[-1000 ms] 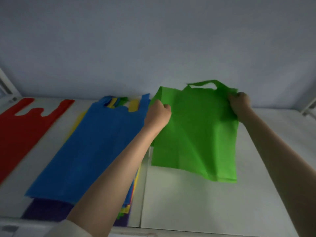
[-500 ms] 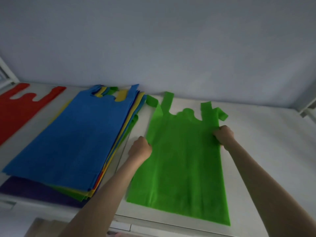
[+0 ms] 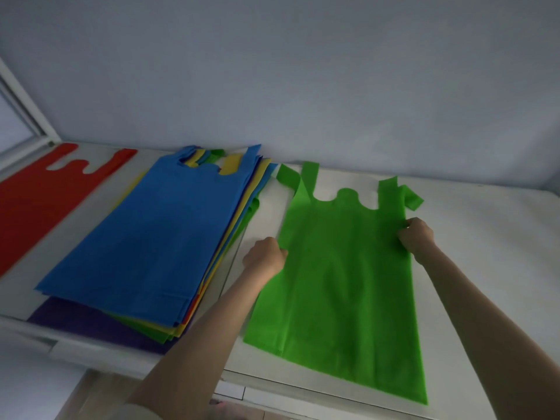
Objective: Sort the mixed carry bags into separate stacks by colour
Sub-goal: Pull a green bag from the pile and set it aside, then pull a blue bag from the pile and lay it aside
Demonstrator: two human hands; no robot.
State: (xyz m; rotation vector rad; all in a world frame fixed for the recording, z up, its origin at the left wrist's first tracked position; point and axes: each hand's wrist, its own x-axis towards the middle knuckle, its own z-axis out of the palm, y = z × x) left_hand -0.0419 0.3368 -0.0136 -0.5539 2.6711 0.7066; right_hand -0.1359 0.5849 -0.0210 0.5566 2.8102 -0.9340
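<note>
Green non-woven fabric fills the lower right of the frame: one green carry bag (image 3: 342, 286) lies flat on a white table (image 3: 485, 237), its bottom edge near the table's front edge and its two handle loops pointing toward the wall. Two bare forearms reach in from the bottom edge. The left hand (image 3: 264, 256) is curled closed, pinching the bag's left side edge about halfway up. The right hand (image 3: 416, 236) is likewise closed, pinching the right side edge just below the right handle.

Left of centre sits one mixed stack of bags (image 3: 145, 247), just beside the green bag but not touching it. A blue bag is on top; yellow, green, red and purple edges show beneath it, fanned out at the front and right side. The number of bags in it cannot be counted.

At the far left of the frame lies one red bag (image 3: 39, 195), flat and apart from the stack, partly cut off by the frame edge. Behind everything rises a plain pale blue-grey wall (image 3: 303, 86).
</note>
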